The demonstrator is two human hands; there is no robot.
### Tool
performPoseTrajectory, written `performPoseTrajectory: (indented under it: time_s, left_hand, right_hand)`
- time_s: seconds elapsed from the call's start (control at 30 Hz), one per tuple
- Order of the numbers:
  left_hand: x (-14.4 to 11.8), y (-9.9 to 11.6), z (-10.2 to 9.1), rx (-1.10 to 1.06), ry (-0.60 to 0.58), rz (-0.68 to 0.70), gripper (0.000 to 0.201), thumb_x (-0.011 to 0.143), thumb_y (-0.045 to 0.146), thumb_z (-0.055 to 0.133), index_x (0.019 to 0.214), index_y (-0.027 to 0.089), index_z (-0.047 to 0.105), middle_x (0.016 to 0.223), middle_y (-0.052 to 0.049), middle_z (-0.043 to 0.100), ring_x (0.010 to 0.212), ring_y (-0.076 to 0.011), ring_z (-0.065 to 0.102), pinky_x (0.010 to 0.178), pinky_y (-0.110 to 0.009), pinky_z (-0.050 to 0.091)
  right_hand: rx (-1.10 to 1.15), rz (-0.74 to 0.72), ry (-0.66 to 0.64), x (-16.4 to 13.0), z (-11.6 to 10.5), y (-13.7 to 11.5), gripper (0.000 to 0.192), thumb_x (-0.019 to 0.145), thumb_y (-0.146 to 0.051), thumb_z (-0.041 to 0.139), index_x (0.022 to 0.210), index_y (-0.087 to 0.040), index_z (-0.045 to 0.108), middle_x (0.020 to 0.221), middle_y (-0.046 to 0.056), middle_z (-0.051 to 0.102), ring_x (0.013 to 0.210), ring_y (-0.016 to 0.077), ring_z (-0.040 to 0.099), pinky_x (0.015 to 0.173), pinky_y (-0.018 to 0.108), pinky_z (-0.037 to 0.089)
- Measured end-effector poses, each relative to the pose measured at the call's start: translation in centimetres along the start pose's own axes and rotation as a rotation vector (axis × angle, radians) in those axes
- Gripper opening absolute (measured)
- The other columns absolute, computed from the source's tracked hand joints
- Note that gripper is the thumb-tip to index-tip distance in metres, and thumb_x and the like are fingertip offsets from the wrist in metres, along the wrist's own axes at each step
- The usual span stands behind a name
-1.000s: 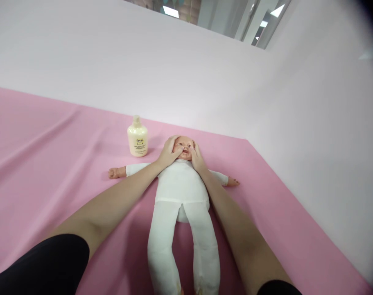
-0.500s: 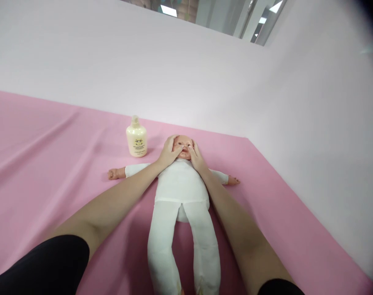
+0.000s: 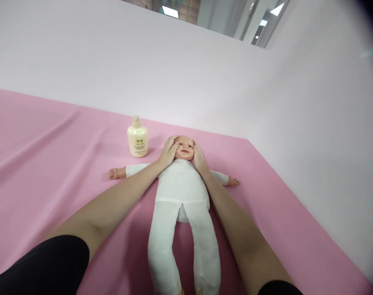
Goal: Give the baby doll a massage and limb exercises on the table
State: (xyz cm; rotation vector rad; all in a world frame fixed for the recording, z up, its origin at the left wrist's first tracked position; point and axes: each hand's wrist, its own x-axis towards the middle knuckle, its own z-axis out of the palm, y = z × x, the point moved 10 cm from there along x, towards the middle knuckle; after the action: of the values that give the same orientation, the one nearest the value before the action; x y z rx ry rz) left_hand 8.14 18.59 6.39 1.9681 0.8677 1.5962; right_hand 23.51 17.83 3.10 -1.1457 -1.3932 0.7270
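A baby doll point(image 3: 183, 184) in a white suit lies on its back with its arms spread out and its head away from me. My left hand point(image 3: 168, 155) rests along the left side of the doll's head point(image 3: 185, 149), fingers stretched out and thumb up by the eye. Against the right side of the head lies my right hand point(image 3: 199, 157), its fingers also straight and flat. Both palms touch the head, and the doll's face shows between them. The doll's feet are mostly cut off at the bottom edge.
A pale yellow bottle point(image 3: 138, 139) with dark print stands upright left of the doll's head. Beneath everything is a pink cloth point(image 3: 51, 164) with folds at the left. A white wall point(image 3: 112, 65) rises behind and along the right, with a window point(image 3: 217, 18) at the top.
Both thumbs have moved outward from beside the doll's nose and mouth to the sides of its face, uncovering the cheeks. The hands otherwise stay at the head.
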Motion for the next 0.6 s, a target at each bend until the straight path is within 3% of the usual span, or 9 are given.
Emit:
performPoseTrajectory:
  time_s: [0.4, 0.6]
  left_hand:
    - [-0.1, -1.2, -0.2, -0.087, 0.054, -0.065, 0.034, 0.091, 0.026, 0.030, 0.117, 0.018, 0.051, 0.124, -0.009, 0.056, 0.119, -0.0181, 0.050, 0.107, -0.039, 0.036]
    - [-0.1, -1.0, 0.1, -0.104, 0.019, -0.102, 0.035, 0.091, 0.038, 0.039, 0.119, 0.018, 0.049, 0.125, -0.009, 0.054, 0.120, -0.0185, 0.048, 0.107, -0.037, 0.036]
  right_hand:
    - [0.006, -0.036, 0.019, -0.2, -0.2, -0.5, 0.064, 0.088, -0.062, 0.029, 0.133, -0.019, 0.044, 0.141, 0.006, 0.044, 0.132, 0.0165, 0.037, 0.114, 0.035, 0.025]
    - [-0.011, -0.031, -0.023, -0.2, 0.2, -0.4, 0.069, 0.084, -0.067, 0.035, 0.137, -0.023, 0.039, 0.143, 0.004, 0.041, 0.134, 0.0178, 0.035, 0.114, 0.036, 0.025]
